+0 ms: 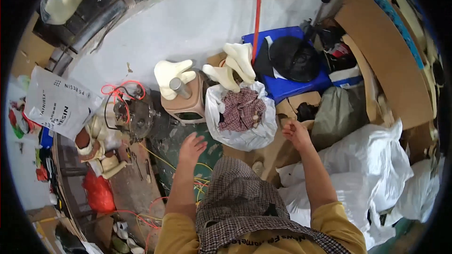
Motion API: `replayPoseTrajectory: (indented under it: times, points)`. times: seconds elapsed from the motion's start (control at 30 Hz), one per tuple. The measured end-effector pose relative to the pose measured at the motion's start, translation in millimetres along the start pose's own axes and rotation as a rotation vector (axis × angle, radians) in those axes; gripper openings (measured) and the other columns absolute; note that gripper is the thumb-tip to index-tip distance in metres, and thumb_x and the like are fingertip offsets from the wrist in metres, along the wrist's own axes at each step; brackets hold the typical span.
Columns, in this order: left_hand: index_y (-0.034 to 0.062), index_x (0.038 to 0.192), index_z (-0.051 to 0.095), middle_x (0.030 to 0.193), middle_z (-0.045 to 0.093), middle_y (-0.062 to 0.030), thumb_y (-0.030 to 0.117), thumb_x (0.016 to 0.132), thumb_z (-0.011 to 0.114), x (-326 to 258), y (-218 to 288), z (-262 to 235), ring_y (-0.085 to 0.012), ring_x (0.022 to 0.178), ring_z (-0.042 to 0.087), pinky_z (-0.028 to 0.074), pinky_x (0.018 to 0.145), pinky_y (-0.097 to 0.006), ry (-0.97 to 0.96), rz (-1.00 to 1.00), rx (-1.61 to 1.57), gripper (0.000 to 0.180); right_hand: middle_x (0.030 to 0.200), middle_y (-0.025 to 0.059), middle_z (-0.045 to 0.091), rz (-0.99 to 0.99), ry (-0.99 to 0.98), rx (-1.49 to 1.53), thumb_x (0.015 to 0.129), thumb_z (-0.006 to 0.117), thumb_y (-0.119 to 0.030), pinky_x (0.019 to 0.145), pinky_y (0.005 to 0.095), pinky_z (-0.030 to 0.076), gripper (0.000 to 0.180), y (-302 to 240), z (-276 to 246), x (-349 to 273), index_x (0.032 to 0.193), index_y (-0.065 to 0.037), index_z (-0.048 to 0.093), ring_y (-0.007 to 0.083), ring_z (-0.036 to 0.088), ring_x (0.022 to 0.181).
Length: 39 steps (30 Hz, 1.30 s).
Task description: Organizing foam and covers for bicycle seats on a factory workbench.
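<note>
A white plastic sack [218,134] stands in front of me with its mouth rolled wide. Red-and-white checked cloth [241,112] is bunched inside it. To the left of the sack, my left hand [192,148] is in the air, its fingers apart and nothing in them. On the other side, my right hand [295,134] hovers near the sack's right edge, fingers loosely bent and no object visible in them. Neither hand touches the sack. Cream-coloured moulded pieces [240,61] lean behind it. A similar cream piece [172,76] rests on a brown plastic stool [186,103], beside a metal cylinder [180,87].
Left of the stool is a dark machine [139,117] with an orange cord. A wooden bench [127,178] holds tools and cream parts. Behind, a black round object [294,59] lies on a blue box [282,84]. Large white sacks [353,169] and cardboard [381,61] crowd the right.
</note>
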<state>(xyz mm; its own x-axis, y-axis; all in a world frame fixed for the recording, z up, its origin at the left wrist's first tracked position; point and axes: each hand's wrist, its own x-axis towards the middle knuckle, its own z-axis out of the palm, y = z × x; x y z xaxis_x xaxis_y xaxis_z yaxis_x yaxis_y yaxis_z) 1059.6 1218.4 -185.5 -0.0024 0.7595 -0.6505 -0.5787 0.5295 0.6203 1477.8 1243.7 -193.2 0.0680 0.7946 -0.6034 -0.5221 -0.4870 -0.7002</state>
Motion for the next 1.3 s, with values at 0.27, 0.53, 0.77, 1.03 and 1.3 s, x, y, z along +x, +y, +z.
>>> replayPoseTrajectory:
  times: [0.27,0.53,0.77,1.03,1.3]
  points:
    - [0.005,0.126,0.035,0.123,0.045,-0.0155,0.036,0.082,0.06,148,-26,53,-0.0329,0.103,0.051,0.041,0.088,-0.043,-0.076,-0.066,-0.111,0.059,0.113,0.0165,0.049,0.158,-0.016,-0.116,0.083,0.058,-0.037,0.082,0.0406,0.047,0.058,2,57,133,0.123,0.0,0.038,0.0288,0.054,0.096]
    - [0.0056,0.13,0.035,0.13,0.039,-0.0092,0.039,0.082,0.059,306,-29,96,-0.0243,0.105,0.044,0.042,0.084,-0.036,0.065,-0.209,-0.052,0.063,0.123,0.0156,0.043,0.085,0.146,-0.217,0.082,0.055,-0.047,0.088,0.0383,0.04,0.068,-3,96,299,0.128,-0.001,0.035,0.0268,0.048,0.104]
    - [0.0014,0.12,0.044,0.11,0.054,-0.0082,0.026,0.078,0.066,401,-34,117,-0.0213,0.102,0.052,0.043,0.085,-0.033,-0.008,-0.127,-0.134,0.053,0.123,0.0109,0.048,0.172,-0.003,-0.194,0.083,0.055,-0.044,0.095,0.0346,0.037,0.062,5,123,407,0.127,-0.003,0.04,0.0229,0.048,0.108]
    - [0.0011,0.119,0.044,0.108,0.054,-0.01,0.011,0.07,0.066,426,-37,132,-0.0241,0.101,0.052,0.045,0.083,-0.034,0.043,-0.117,-0.119,0.055,0.113,0.0089,0.058,0.351,-0.218,-0.235,0.083,0.059,-0.033,0.088,0.033,0.044,0.049,23,148,430,0.119,-0.001,0.049,0.0205,0.056,0.101]
    - [-0.0013,0.118,0.043,0.102,0.056,-0.0114,-0.005,0.057,0.057,376,-19,143,-0.0235,0.091,0.057,0.046,0.079,-0.033,0.042,0.186,-0.189,0.063,0.115,0.0097,0.055,0.254,-0.217,-0.221,0.082,0.063,-0.025,0.086,0.0359,0.044,0.051,20,181,374,0.123,-0.002,0.044,0.0222,0.053,0.104]
